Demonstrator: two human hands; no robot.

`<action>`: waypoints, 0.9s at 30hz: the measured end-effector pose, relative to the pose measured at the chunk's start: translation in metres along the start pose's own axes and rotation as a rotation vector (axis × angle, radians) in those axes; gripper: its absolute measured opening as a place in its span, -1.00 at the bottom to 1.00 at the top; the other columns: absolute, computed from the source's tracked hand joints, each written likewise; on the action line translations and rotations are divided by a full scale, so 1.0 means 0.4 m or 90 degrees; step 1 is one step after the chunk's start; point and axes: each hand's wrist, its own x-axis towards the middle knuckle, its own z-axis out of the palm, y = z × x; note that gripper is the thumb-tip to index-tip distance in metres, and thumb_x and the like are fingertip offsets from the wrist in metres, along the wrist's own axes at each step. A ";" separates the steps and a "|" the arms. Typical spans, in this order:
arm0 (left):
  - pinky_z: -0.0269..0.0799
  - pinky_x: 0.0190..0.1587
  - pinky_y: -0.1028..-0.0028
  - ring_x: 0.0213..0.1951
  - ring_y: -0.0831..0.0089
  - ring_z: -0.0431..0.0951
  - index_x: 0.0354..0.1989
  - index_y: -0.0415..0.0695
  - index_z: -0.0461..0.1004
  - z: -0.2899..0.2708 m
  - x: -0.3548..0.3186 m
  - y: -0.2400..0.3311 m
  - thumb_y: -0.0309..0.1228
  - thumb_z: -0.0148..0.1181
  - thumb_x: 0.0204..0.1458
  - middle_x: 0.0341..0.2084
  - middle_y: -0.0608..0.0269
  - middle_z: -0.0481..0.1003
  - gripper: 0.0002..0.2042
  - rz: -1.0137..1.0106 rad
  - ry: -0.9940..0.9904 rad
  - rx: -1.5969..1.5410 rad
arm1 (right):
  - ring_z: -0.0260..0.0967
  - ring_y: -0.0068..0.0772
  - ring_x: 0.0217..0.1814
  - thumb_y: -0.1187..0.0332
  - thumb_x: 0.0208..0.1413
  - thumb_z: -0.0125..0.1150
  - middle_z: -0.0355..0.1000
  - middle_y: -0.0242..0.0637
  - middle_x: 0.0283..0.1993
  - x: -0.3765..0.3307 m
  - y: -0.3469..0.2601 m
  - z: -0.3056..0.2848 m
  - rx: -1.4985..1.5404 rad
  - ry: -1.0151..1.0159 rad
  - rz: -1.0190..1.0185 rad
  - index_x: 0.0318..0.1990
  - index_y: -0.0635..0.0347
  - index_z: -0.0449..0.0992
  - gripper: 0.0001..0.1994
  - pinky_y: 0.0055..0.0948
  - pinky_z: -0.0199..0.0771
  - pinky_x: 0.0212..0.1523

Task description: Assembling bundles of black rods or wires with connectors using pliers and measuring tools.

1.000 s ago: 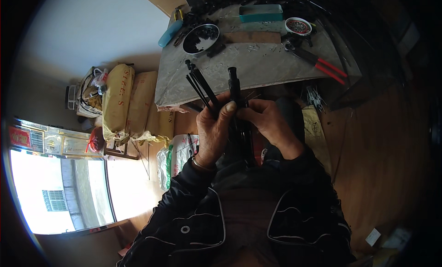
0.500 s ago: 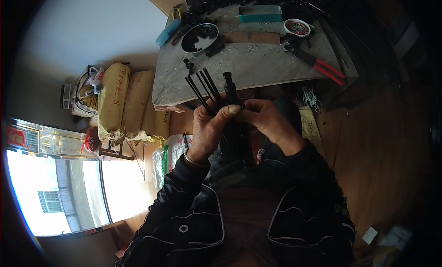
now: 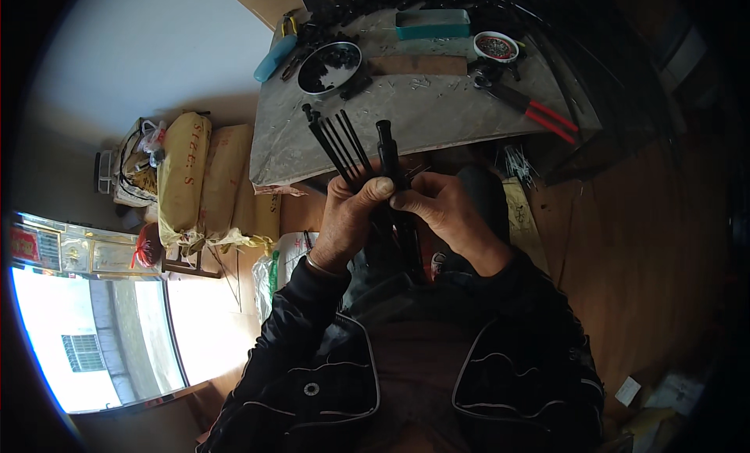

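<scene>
My left hand [image 3: 349, 218] is closed around a fan of thin black rods [image 3: 344, 144] that rise toward the table. Its thumb presses at the lower part of a thicker black shaft [image 3: 384, 140] with a knobbed top, which stands upright between my hands. My right hand [image 3: 449, 214] pinches beside that shaft, close to the left thumb. Thin wire-like pieces [image 3: 418, 170] stick out above the right fingers; what the fingertips grip is hidden. Below the hands, dark rod parts run down toward my lap, hard to make out.
On the grey table [image 3: 273, 148] are a round metal dish [image 3: 306, 84] of black parts, a green tray [image 3: 432, 35], a white tub [image 3: 497, 35] of small pieces and red-handled cutters [image 3: 551, 123]. Yellow sacks [image 3: 183, 175] stand at left. A bundle of thin wires [image 3: 516, 165] is at right.
The rods in my left hand have shifted slightly, and the right fingers have moved a little down and left along the shaft. The view has tilted slightly.
</scene>
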 end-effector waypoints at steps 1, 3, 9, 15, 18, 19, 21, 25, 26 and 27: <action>0.40 -0.13 0.58 -0.29 0.63 0.49 -0.06 -0.19 0.53 0.000 0.007 -0.001 -0.41 0.27 0.05 -0.34 0.40 0.54 -0.73 0.000 0.008 -0.001 | 0.14 -0.77 -0.48 0.19 0.01 0.41 0.30 -0.58 -0.54 0.001 0.009 -0.001 -0.001 0.000 0.000 -0.48 0.15 0.49 -0.73 -0.66 0.12 -0.42; 0.40 -0.15 0.59 -0.31 0.63 0.49 -0.09 -0.19 0.53 0.011 0.019 -0.003 -0.43 0.28 0.04 -0.36 0.41 0.54 -0.74 0.012 0.044 -0.014 | 0.21 -0.74 -0.52 0.16 0.00 0.41 0.33 -0.53 -0.58 0.007 0.034 -0.008 0.123 0.027 0.005 -0.44 0.23 0.54 -0.70 -0.65 0.19 -0.50; 0.41 -0.20 0.62 -0.34 0.64 0.49 -0.16 -0.17 0.54 0.004 0.004 -0.019 -0.47 0.29 0.03 -0.39 0.42 0.54 -0.81 0.018 0.022 -0.018 | 0.21 -0.77 -0.52 0.15 0.00 0.41 0.35 -0.53 -0.57 0.006 0.057 -0.009 0.082 0.048 -0.034 -0.42 0.22 0.55 -0.71 -0.69 0.19 -0.49; 0.40 -0.17 0.60 -0.32 0.65 0.49 -0.15 -0.16 0.53 0.012 -0.008 -0.022 -0.44 0.28 0.06 -0.38 0.41 0.55 -0.80 0.017 0.025 -0.043 | 0.30 -0.71 -0.33 0.19 0.04 0.37 0.44 -0.48 -0.39 0.009 0.057 -0.022 0.145 -0.031 0.033 -0.31 0.21 0.53 -0.73 -0.66 0.28 -0.27; 0.41 -0.15 0.59 -0.30 0.63 0.50 -0.12 -0.17 0.52 0.009 0.001 -0.022 -0.41 0.26 0.08 -0.35 0.39 0.55 -0.78 0.023 0.027 -0.019 | 0.31 -0.70 -0.31 0.18 0.04 0.37 0.44 -0.49 -0.37 -0.016 0.006 -0.001 -0.053 0.056 0.002 -0.31 0.19 0.54 -0.74 -0.66 0.29 -0.25; 0.41 -0.14 0.57 -0.28 0.62 0.50 -0.10 -0.17 0.52 0.009 0.004 -0.023 -0.39 0.25 0.09 -0.34 0.37 0.56 -0.77 0.028 0.038 0.007 | 0.31 -0.70 -0.31 0.18 0.04 0.37 0.44 -0.49 -0.37 -0.012 0.016 -0.005 -0.054 0.056 0.003 -0.31 0.19 0.54 -0.74 -0.66 0.29 -0.25; 0.42 -0.13 0.56 -0.27 0.62 0.51 -0.09 -0.18 0.52 0.004 0.005 -0.025 -0.38 0.24 0.10 -0.32 0.36 0.56 -0.77 0.008 0.012 -0.028 | 0.23 -0.75 -0.49 0.16 0.02 0.39 0.36 -0.54 -0.54 0.003 0.050 -0.019 0.058 0.032 -0.020 -0.37 0.21 0.55 -0.72 -0.65 0.20 -0.47; 0.42 -0.07 0.53 -0.22 0.58 0.52 -0.05 -0.19 0.51 0.003 -0.003 -0.024 -0.35 0.20 0.14 -0.27 0.32 0.57 -0.74 0.002 -0.028 -0.057 | 0.22 -0.74 -0.51 0.16 0.03 0.39 0.34 -0.53 -0.56 0.012 0.068 -0.024 0.144 -0.025 0.010 -0.39 0.22 0.54 -0.71 -0.65 0.19 -0.49; 0.42 -0.07 0.53 -0.22 0.58 0.52 -0.05 -0.19 0.51 -0.001 -0.005 -0.028 -0.35 0.20 0.14 -0.27 0.32 0.57 -0.74 0.002 -0.025 -0.055 | 0.21 -0.74 -0.52 0.16 0.02 0.39 0.33 -0.52 -0.57 0.010 0.063 -0.019 0.130 -0.020 0.016 -0.41 0.22 0.54 -0.71 -0.65 0.18 -0.51; 0.41 -0.04 0.52 -0.19 0.57 0.52 -0.02 -0.19 0.50 -0.004 0.002 -0.036 -0.34 0.18 0.15 -0.25 0.31 0.57 -0.73 0.012 -0.029 -0.046 | 0.20 -0.74 -0.53 0.16 0.02 0.40 0.33 -0.52 -0.57 0.010 0.055 -0.018 0.112 -0.012 0.021 -0.42 0.22 0.53 -0.71 -0.65 0.16 -0.52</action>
